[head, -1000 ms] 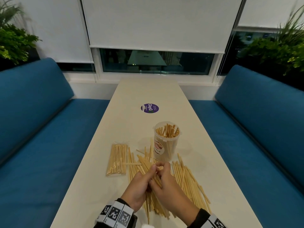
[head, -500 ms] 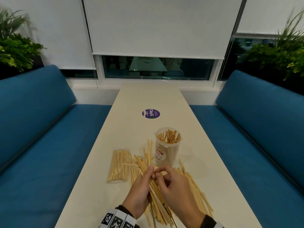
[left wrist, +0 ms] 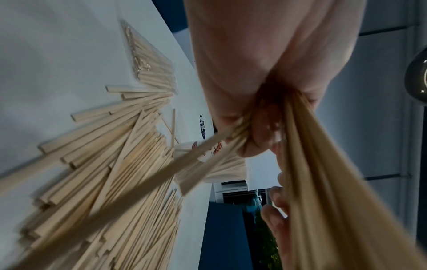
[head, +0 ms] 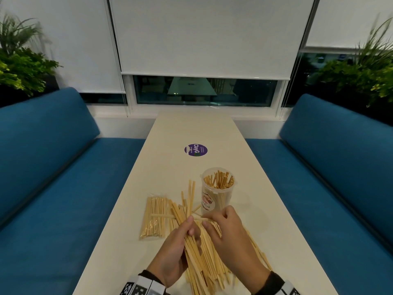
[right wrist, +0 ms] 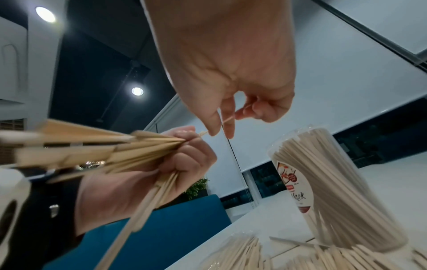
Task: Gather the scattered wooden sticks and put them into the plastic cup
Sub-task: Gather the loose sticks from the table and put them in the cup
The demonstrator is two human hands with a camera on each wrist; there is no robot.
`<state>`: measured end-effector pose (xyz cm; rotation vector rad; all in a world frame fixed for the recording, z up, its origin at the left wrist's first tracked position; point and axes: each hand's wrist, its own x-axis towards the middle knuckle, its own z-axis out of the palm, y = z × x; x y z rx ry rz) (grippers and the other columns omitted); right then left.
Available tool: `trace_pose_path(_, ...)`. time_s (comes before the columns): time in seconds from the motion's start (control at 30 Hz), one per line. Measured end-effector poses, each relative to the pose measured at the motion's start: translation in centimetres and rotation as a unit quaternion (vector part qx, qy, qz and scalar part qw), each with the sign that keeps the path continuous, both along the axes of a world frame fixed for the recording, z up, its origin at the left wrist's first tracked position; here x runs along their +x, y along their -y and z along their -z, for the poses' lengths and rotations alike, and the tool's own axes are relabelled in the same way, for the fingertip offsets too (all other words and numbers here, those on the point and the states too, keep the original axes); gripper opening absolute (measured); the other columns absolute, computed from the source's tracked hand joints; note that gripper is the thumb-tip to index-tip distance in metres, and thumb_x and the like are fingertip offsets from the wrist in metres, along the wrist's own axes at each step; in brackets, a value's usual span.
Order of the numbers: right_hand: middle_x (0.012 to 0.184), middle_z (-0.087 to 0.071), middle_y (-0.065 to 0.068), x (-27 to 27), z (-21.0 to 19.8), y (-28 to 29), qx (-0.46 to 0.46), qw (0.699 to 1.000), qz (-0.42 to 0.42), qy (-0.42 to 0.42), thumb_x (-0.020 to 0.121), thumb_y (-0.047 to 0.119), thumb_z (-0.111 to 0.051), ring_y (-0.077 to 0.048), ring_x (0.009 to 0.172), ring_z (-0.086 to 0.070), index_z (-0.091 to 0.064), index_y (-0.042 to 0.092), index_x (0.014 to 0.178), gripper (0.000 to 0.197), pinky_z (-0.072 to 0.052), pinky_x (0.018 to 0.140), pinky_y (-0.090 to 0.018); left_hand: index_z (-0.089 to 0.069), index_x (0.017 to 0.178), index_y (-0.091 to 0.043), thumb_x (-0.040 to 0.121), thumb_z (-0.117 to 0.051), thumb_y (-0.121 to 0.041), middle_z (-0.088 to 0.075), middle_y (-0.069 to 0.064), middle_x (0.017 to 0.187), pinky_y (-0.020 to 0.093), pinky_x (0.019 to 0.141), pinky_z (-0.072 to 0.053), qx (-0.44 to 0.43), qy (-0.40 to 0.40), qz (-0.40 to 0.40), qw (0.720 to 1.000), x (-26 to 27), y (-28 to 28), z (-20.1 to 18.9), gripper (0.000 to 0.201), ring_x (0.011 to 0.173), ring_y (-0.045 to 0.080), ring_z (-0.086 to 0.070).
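A clear plastic cup [head: 217,192] [right wrist: 332,191] stands upright on the white table [head: 191,128], packed with wooden sticks. In front of it lies a heap of loose wooden sticks [head: 212,262] [left wrist: 110,182]. My left hand [head: 176,250] [right wrist: 143,175] grips a fanned bundle of sticks [head: 189,235] [left wrist: 312,182] lifted off the heap. My right hand [head: 227,237] [right wrist: 226,76] hovers just right of it, near the cup's base, and pinches a single thin stick [right wrist: 227,120] between thumb and forefinger.
A sealed clear packet of sticks [head: 154,216] lies left of the heap. A purple round sticker [head: 195,149] sits further up the table. Blue bench seats [head: 63,188] flank both long sides; a window with blinds closes the far end.
Both hands lifted slightly off the heap. The left hand's bundle has grown and now fans upward toward the cup; the right hand moved right, closer to the cup's base.
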<state>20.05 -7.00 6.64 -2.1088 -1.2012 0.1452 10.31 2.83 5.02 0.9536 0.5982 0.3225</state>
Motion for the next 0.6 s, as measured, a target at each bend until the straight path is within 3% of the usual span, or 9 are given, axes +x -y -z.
trace_pose_path(0.13,0.086,-0.034,0.026,0.2,0.4,0.3,-0.023,0.999,-0.021,0.006,0.095,0.043,-0.043,0.004,0.083,-0.042,-0.059,0.029,0.112,0.027,-0.035,0.066,-0.009,-0.040,0.056,-0.016,0.095,-0.041,-0.037,-0.039,-0.002,0.054,0.027,0.057,-0.034,-0.002,-0.001,-0.017,1.000,0.1,-0.1,0.0,0.045,0.046,0.011,-0.040)
trace_pose_path(0.27,0.068,-0.044,0.018,0.3,0.8,1.1,-0.037,0.999,-0.023,-0.021,0.096,0.043,-0.041,0.000,0.062,-0.044,-0.057,0.032,0.095,0.019,-0.033,0.055,-0.016,-0.041,0.060,-0.014,0.095,-0.044,-0.036,-0.046,0.001,0.057,0.029,0.062,-0.039,-0.066,0.034,-0.085,0.994,0.3,-0.5,0.3,0.042,0.050,0.014,-0.046)
trace_pose_path(0.33,0.057,-0.045,0.012,0.4,1.1,1.5,-0.032,0.998,-0.001,-0.056,0.096,0.040,-0.043,-0.003,0.054,-0.044,-0.053,0.033,0.087,0.015,-0.032,0.051,-0.017,-0.042,0.064,-0.014,0.096,-0.043,-0.037,-0.045,0.001,0.058,0.027,0.058,-0.041,-0.096,0.048,-0.124,0.986,0.2,-0.9,0.7,0.039,0.050,0.014,-0.044)
trace_pose_path(0.43,0.051,-0.051,0.013,0.5,1.6,1.9,-0.007,0.994,0.035,-0.107,0.096,0.036,-0.046,0.000,0.051,-0.047,-0.055,0.030,0.083,0.016,-0.035,0.050,-0.017,-0.039,0.068,-0.015,0.095,-0.042,-0.038,-0.037,-0.004,0.054,0.019,0.044,-0.037,-0.116,0.066,-0.170,0.976,0.1,-1.7,1.1,0.035,0.042,0.008,-0.035)
trace_pose_path(0.5,0.054,-0.054,0.025,0.3,1.6,1.8,0.006,0.990,0.027,-0.136,0.095,0.035,-0.047,-0.001,0.051,-0.047,-0.054,0.032,0.081,0.017,-0.035,0.049,-0.015,-0.040,0.070,-0.016,0.094,-0.042,-0.040,-0.034,-0.005,0.052,0.018,0.043,-0.032,-0.108,0.068,-0.182,0.975,0.2,-1.9,1.2,0.034,0.039,0.007,-0.031)
trace_pose_path(0.6,0.053,-0.053,0.025,-0.7,1.3,1.2,0.009,0.988,-0.028,-0.150,0.095,0.038,-0.047,-0.003,0.050,-0.045,-0.055,0.031,0.082,0.016,-0.033,0.049,-0.014,-0.045,0.080,-0.015,0.089,-0.042,-0.045,-0.032,-0.005,0.055,0.019,0.044,-0.031,-0.074,0.067,-0.176,0.979,0.5,-1.6,1.1,0.031,0.042,0.007,-0.030)
